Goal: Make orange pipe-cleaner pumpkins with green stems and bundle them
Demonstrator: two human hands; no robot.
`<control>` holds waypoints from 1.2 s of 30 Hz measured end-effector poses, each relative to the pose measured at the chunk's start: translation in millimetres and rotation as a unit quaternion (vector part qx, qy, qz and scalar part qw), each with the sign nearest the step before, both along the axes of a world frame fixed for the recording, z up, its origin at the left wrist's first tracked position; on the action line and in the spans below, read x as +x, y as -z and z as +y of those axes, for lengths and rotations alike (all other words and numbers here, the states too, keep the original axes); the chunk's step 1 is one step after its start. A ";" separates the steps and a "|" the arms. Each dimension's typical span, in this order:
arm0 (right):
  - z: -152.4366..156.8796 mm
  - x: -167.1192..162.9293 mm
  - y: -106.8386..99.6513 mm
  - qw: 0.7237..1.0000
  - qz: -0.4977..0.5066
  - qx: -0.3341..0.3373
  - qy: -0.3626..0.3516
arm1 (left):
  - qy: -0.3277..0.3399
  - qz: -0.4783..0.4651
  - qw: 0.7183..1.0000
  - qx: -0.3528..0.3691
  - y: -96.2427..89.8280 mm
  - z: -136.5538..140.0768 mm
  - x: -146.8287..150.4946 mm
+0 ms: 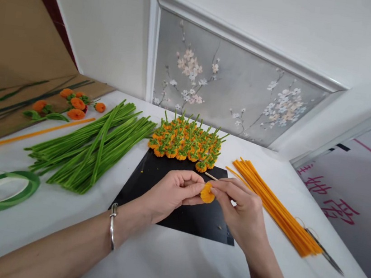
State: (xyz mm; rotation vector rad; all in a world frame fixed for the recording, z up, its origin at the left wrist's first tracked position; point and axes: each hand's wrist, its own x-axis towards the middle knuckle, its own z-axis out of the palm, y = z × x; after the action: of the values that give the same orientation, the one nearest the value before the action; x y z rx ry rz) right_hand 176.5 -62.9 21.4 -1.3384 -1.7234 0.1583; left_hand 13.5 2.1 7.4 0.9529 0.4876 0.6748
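A roll of green tape (33,187) is lying by the left edge of the tabletop (155,262), and its loose end is running out of view. Behind it, a long orange strip (35,134) is also getting cut off at the left. Some orange flowers (78,103) with green leaves are sitting near the far left corner. Next, a big pile of fuzzy green stems (81,152) is lying in the left half. In the middle, rows of small orange-and-green flowers (185,139) are crowding toward the far edge, so close that the back ones are hiding. The left hand (179,188) is pinching a little orange piece (208,193) at its fingertips, over a black sheet (138,183). The right hand (241,203) is pinching the right side of that same piece, so it is sitting right between both hands. Their fingers are covering its edges. A thin pale stick (211,176) is poking out behind the right fingers; I can't tell what is holding it. Fuzzy orange stems (275,208) are lying near the right edge, partly covering a pointed metal tool (332,259).
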 end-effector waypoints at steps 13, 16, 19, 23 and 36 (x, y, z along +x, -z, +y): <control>-1.7 -2.7 0.7 0.997 -0.056 0.054 0.006 | -0.022 -0.004 0.999 -0.027 -4.8 -0.9 0.8; -1.5 -2.8 1.8 0.997 -0.040 0.059 0.010 | -0.024 -0.011 0.999 -0.031 -4.7 -1.6 0.9; -2.1 -4.0 1.9 0.995 -0.060 0.077 0.008 | -0.022 -0.017 0.999 -0.039 -3.1 -2.3 1.4; -1.9 -6.3 1.4 0.991 -0.097 0.093 -0.012 | -0.019 -0.033 0.998 -0.046 -0.4 -3.0 2.2; 2.0 4.8 -0.9 0.996 0.047 -0.076 -0.026 | 0.019 -0.069 0.997 -0.032 -4.8 4.0 -3.5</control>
State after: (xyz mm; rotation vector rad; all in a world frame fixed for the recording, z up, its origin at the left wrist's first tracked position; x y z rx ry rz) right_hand 181.3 -60.9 22.3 -1.3736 -1.6944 0.3840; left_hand 10.1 6.1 12.1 0.8467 0.3666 0.6803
